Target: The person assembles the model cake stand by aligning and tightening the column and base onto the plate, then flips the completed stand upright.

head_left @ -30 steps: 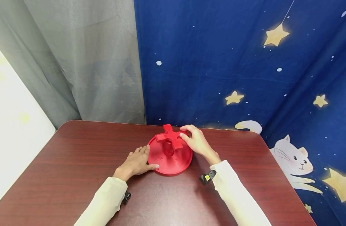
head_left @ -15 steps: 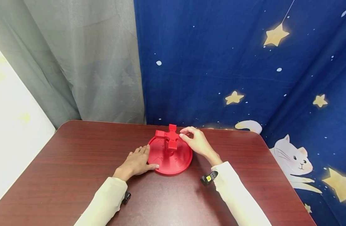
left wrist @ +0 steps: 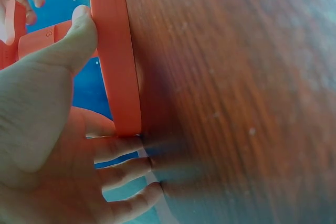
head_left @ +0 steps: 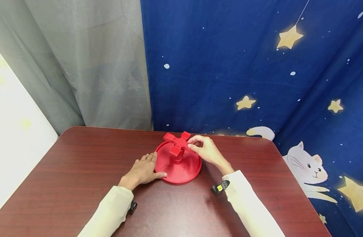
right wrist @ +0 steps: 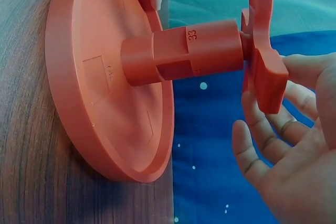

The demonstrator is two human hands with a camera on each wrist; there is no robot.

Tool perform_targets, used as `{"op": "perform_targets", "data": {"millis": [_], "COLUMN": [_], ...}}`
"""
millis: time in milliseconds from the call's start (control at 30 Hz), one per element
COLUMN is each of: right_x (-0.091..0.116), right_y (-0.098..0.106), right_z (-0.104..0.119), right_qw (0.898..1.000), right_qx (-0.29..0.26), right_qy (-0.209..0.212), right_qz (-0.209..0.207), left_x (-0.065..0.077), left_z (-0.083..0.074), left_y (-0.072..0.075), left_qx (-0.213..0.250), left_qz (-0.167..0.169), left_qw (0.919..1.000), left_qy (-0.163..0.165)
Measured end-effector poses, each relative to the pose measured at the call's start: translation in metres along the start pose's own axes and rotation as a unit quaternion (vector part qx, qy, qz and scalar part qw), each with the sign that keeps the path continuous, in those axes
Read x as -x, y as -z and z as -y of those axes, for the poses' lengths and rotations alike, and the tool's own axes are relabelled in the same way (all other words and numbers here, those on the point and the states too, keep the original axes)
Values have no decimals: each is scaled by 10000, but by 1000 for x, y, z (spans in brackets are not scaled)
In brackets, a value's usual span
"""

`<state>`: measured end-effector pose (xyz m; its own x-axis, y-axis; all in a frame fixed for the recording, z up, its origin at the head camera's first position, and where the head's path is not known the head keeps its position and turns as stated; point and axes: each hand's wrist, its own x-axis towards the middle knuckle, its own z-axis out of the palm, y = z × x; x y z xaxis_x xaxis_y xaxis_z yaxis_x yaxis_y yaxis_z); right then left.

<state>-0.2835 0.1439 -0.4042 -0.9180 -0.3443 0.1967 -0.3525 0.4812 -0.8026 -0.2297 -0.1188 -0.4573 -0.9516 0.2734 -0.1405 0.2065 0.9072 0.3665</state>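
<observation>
Head view: I look down on the bench [head_left: 65, 174], where a round base [head_left: 185, 173], red and dish-like, lies flat near the far edge, roughly midway between the far corners.
Rim [left wrist: 116, 51]: raised all round; in the left wrist picture I see its outer wall meeting the wood grain.
Post [right wrist: 215, 45]: red, rising from the middle of the base, with a flat cut into its side and small characters I cannot read with certainty.
Cross piece [head_left: 180, 142]: red, set across the top of the post, its arms ending in thicker blocks; I count three arms clearly from above. A narrow neck shows between it and the post in the right wrist picture.
Left hand [head_left: 144, 171]: grip apart, fingers extended at the left side of the rim, thumb laid over its near-left part.
Right hand [head_left: 209, 150]: grip clamped on one arm of the cross piece, thumb and fingertips pinching it on the right, above the base.
Sleeves [head_left: 249, 204]: whitish on both arms, each with a black wrist camera [head_left: 218, 188] at the cuff.
Curtains: beyond the far edge I see a grey curtain [head_left: 110, 65] towards the left corner and a blue curtain [head_left: 199, 82] with stars and a white cat towards the right.
</observation>
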Motion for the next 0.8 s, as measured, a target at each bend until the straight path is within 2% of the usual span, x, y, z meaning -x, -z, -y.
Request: {"op": "perform_targets", "data": {"millis": [267,467,533,800], "right_x": [2,-2,-4,-8], "right_y": [0,2,1,-5], "right_z": [2,-1,-4,-10], "right_qw": [9998,9985,9979,9969], "right_qx": [-147,-56,-84,-746], "right_qy": [106,109,121,-90], "right_qz": [127,-535,-638,217], "left_x": [1,0,0,0], "left_z": [1,1,1,0], "left_y": [0,1,1,1], "left_qx": [-38,-39,-30,-12], "left_qz": [11,-10,-6,-4], "left_qw": [10000,10000,10000,10000], "left_qy": [-37,-34,-29,-12]}}
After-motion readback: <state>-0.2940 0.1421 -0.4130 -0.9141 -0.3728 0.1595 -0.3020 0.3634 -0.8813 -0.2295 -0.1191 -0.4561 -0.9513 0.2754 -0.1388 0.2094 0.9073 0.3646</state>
